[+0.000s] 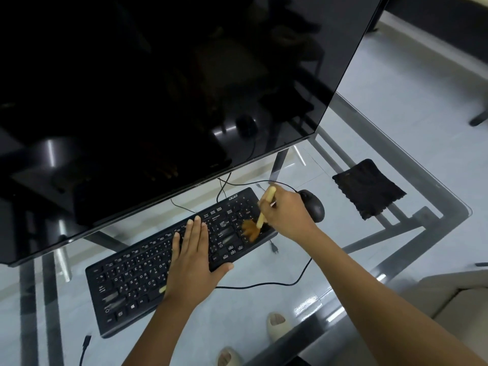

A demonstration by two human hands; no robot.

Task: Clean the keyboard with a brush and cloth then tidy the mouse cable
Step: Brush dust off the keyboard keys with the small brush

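From my remote feed I saw a glass-topped table on a dark metal frame, with pale glossy floor tiles showing through the glass. A large, dark monitor filled the upper left of the view, its screen reflecting the things below it. Under the glass, two feet in pale slippers stood on the floor.

The black Acer keyboard lay diagonally on the table in front of the monitor, its legends white and several keys looking smudged. My left hand lay flat on the middle of the keyboard, fingers straight and together, gripping nothing. My right hand was curled round the pale yellow handle of a small brush, whose brown bristles splayed against the keys at the keyboard's right end.

A black mouse sat just beyond the right hand, and its cable trailed loosely across the glass in front of the keyboard. A black cloth, with wavy edges, lay spread flat to the right of the mouse, apart from it.
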